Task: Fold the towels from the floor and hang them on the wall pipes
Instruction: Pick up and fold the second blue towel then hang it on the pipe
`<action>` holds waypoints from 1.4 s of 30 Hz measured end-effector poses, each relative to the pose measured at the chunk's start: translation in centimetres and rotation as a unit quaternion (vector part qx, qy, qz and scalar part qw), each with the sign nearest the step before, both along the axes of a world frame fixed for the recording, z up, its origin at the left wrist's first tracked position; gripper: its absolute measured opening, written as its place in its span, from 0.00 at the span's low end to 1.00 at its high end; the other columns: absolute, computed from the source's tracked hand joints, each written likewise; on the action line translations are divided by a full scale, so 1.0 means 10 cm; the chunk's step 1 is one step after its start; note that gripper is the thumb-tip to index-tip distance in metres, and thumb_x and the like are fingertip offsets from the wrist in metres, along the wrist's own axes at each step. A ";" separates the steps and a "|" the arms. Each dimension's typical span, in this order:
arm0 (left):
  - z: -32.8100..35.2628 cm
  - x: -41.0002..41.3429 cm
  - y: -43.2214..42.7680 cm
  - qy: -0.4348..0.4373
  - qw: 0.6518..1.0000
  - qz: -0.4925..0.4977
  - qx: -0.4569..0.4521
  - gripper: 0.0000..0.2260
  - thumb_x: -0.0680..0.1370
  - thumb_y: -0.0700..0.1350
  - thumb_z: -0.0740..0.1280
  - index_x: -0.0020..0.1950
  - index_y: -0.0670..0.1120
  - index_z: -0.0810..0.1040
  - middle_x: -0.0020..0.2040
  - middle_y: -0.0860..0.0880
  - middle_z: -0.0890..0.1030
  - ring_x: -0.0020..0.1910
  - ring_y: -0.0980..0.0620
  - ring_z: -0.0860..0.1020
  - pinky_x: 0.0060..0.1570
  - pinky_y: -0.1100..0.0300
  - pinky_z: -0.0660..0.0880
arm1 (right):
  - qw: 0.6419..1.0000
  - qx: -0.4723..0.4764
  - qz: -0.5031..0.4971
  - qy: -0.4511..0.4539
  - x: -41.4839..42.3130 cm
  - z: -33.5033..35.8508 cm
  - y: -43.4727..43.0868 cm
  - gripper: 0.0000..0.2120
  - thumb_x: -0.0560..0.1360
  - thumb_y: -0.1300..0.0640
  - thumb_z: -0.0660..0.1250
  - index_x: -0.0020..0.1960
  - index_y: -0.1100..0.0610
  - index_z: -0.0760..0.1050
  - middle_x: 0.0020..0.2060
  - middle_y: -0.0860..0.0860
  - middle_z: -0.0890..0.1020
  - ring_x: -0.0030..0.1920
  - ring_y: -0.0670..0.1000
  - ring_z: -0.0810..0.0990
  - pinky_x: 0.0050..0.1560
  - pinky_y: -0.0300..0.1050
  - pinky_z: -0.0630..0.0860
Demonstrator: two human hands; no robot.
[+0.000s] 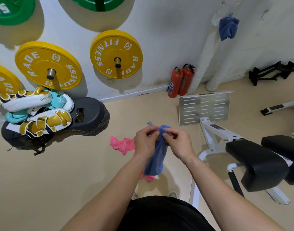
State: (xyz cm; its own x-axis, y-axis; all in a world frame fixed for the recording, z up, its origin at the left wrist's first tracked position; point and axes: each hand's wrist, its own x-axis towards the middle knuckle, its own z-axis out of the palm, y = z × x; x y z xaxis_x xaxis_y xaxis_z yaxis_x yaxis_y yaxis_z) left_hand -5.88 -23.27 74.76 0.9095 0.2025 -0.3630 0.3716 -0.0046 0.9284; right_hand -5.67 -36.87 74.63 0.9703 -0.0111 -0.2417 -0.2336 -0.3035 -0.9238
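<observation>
Blue towel (pixel 157 157): bunched lengthwise and held up in front of me, clear of the floor (pixel 59 172); its lower end dangles over part of the pink towel.
Left hand (pixel 145 144): my fingers are curled, pinching the top edge of the blue towel.
Right hand (pixel 178 144): thumb and fingertips pinch the same top edge, just beside my left hand.
Pink towel (pixel 122 145): crumpled on the tan floor, partly hidden behind my left hand and the blue towel.
Hung towel (pixel 228 28): another blue one, draped high on the wall pipes.
Wall pipes (pixel 201 64): two, wrapped in white, running up the wall at the far right.
Yellow plates (pixel 48 65): on wall pegs, white lettering reads "RADE FITNESS".
Green plate (pixel 11 9): top left, shows "55"; the rest is cut off.
Strike pads (pixel 26 100): white and gold, one reads "GINGPA" before the strap hides it; they are piled on a dark cushion.
Fire extinguishers (pixel 179 82): two red ones, upright against the wall beside the pipes; labels too small to read.
Padded machine (pixel 256 162): white frame and black pads, at my right.
</observation>
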 end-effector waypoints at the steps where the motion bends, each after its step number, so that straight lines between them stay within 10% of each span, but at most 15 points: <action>1: 0.00 0.00 0.01 -0.004 1.000 0.008 0.006 0.08 0.76 0.34 0.68 0.49 0.45 0.85 0.44 0.48 0.86 0.46 0.52 0.85 0.50 0.57 0.81 | 1.000 -0.019 0.001 -0.005 0.01 0.00 0.00 0.11 0.73 0.58 0.68 0.41 0.44 0.85 0.30 0.54 0.79 0.34 0.49 0.75 0.45 0.60 0.80; 7: 0.04 0.03 0.02 -0.025 0.999 0.035 0.001 0.07 0.75 0.34 0.71 0.47 0.46 0.85 0.43 0.49 0.87 0.44 0.54 0.85 0.48 0.61 0.80 | 0.998 -0.048 -0.018 -0.022 0.04 0.11 0.12 0.06 0.74 0.61 0.71 0.45 0.52 0.86 0.34 0.48 0.85 0.36 0.46 0.81 0.42 0.43 0.77; 13: 0.07 0.09 0.16 -0.030 0.999 -0.012 0.003 0.10 0.74 0.36 0.73 0.55 0.43 0.85 0.50 0.48 0.86 0.51 0.53 0.84 0.55 0.59 0.79 | 0.996 -0.031 0.079 -0.028 0.07 0.15 0.11 0.21 0.76 0.65 0.64 0.50 0.37 0.82 0.44 0.45 0.86 0.41 0.43 0.80 0.49 0.39 0.76; 20: 0.07 0.17 0.27 -0.055 0.994 -0.027 0.093 0.10 0.74 0.35 0.71 0.51 0.48 0.83 0.49 0.50 0.85 0.48 0.54 0.82 0.49 0.65 0.78 | 0.988 -0.018 0.148 -0.026 0.06 0.12 0.16 0.20 0.77 0.68 0.64 0.65 0.52 0.79 0.54 0.40 0.83 0.54 0.41 0.82 0.60 0.37 0.76; 24: 0.07 0.16 0.38 -0.076 0.988 -0.034 0.127 0.14 0.76 0.36 0.67 0.47 0.56 0.82 0.49 0.54 0.85 0.51 0.54 0.82 0.53 0.60 0.78 | 0.991 -0.100 0.065 -0.062 0.06 0.11 0.13 0.14 0.74 0.63 0.67 0.51 0.46 0.81 0.46 0.41 0.82 0.47 0.41 0.80 0.47 0.37 0.73; 30: 0.16 0.11 0.49 -0.093 0.987 -0.051 0.122 0.15 0.76 0.34 0.67 0.45 0.55 0.82 0.47 0.57 0.84 0.49 0.59 0.81 0.52 0.67 0.76 | 0.963 -0.237 0.122 -0.039 0.01 -0.07 -0.02 0.13 0.66 0.50 0.75 0.48 0.43 0.76 0.56 0.44 0.69 0.59 0.48 0.65 0.55 0.40 0.66; 42: 0.08 0.18 0.90 -0.093 0.965 -0.012 0.245 0.11 0.76 0.35 0.66 0.47 0.51 0.80 0.45 0.55 0.83 0.45 0.59 0.80 0.52 0.64 0.75 | 0.974 -0.193 0.075 -0.095 0.11 0.10 -0.06 0.06 0.69 0.56 0.76 0.39 0.49 0.79 0.35 0.44 0.82 0.38 0.46 0.79 0.43 0.48 0.78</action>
State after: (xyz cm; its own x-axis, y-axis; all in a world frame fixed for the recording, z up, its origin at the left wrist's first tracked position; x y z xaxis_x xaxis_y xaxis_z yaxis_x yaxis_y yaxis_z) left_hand -4.09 -14.24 75.61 0.9564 0.2861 -0.0586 0.1925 -0.4665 0.8633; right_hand -4.52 -37.49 75.66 0.9948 0.0805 -0.0629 0.0051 -0.6536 -0.7568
